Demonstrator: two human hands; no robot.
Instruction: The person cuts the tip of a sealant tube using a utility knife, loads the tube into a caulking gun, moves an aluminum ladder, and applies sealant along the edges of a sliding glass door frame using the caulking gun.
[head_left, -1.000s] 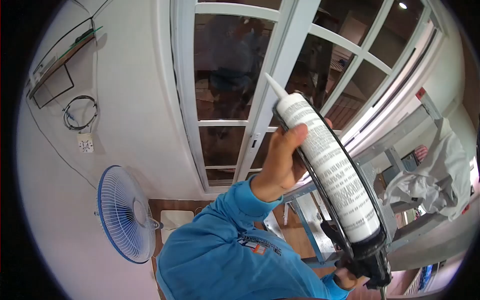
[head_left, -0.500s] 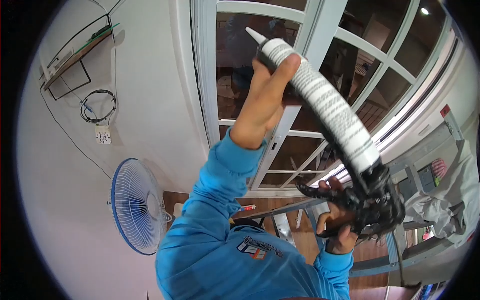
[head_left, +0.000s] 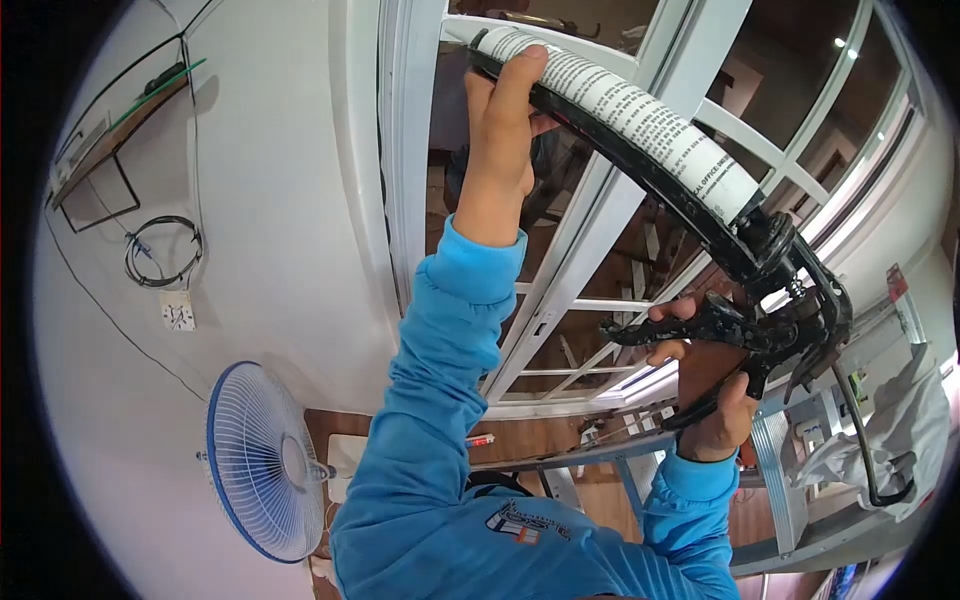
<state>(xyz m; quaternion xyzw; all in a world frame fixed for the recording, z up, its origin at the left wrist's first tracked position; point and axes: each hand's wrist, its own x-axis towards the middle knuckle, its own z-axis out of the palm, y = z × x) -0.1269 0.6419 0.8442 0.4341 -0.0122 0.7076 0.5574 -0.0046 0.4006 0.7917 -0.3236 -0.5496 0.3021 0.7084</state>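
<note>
A black caulking gun [head_left: 690, 215] holds a white cartridge [head_left: 640, 118] with dark print, raised before a white-framed glass door. It slants from the upper left, where the pale nozzle [head_left: 460, 32] points, down to the right. My left hand [head_left: 503, 125] is closed round the front end, thumb over the cartridge. Around the rear handle and near the trigger [head_left: 670, 328] is my right hand [head_left: 718, 405], its fingers partly hidden by the handle. A bent metal rod [head_left: 860, 430] sticks out behind the gun.
Glass door panels [head_left: 565, 345] stand behind the gun. A blue-rimmed fan [head_left: 255, 460] is at lower left, beneath a wall shelf [head_left: 120, 130] and a coiled cable [head_left: 163, 252]. On the right are a metal ladder [head_left: 780, 480] and a pale draped cloth [head_left: 900, 440].
Both hands and the gun have moved upward in view, and the gun lies at a flatter slant. Its rear mechanism and bent rod show more clearly. Both hands keep their hold.
</note>
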